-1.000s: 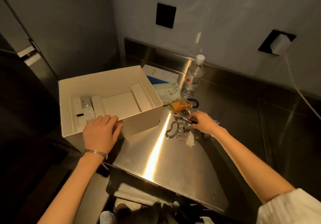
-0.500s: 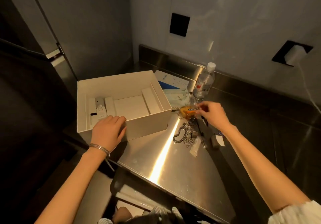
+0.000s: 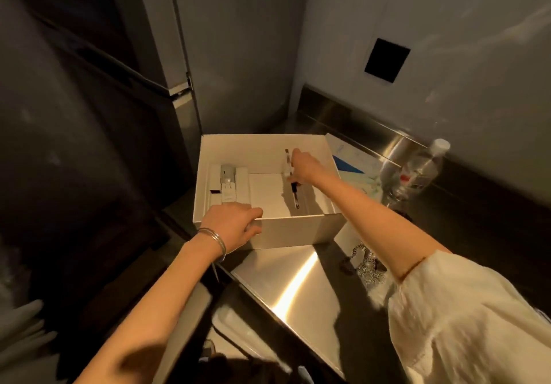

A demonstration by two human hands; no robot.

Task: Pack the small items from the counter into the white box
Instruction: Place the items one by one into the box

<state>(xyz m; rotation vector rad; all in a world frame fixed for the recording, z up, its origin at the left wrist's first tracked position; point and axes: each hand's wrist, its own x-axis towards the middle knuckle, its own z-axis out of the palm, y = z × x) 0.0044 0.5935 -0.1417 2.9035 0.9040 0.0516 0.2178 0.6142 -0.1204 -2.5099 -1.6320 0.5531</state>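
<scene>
The white box [image 3: 298, 230] stands open on the steel counter [image 3: 286, 276]. My left hand [image 3: 235, 227] grips its near rim, a bangle on the wrist. My right hand [image 3: 304, 167] reaches inside the box and holds a thin pen-like item [image 3: 288, 161] upright against the right divider; a dark slim item [image 3: 296, 197] lies just below it. A small grey and white device [image 3: 228, 179] sits in the box's left slot. A silver chain [image 3: 365, 263] lies on the counter to the right, partly hidden by my right arm.
A clear water bottle [image 3: 417, 172] with a white cap stands at the back right, beside a white and blue booklet [image 3: 347, 163]. A tall metal cabinet [image 3: 167, 56] rises to the left. The counter's front edge runs diagonally below my left arm.
My right hand left the pile of items on the counter and moved left into the box with a thin item. The view shifted left. My left hand stayed on the box rim.
</scene>
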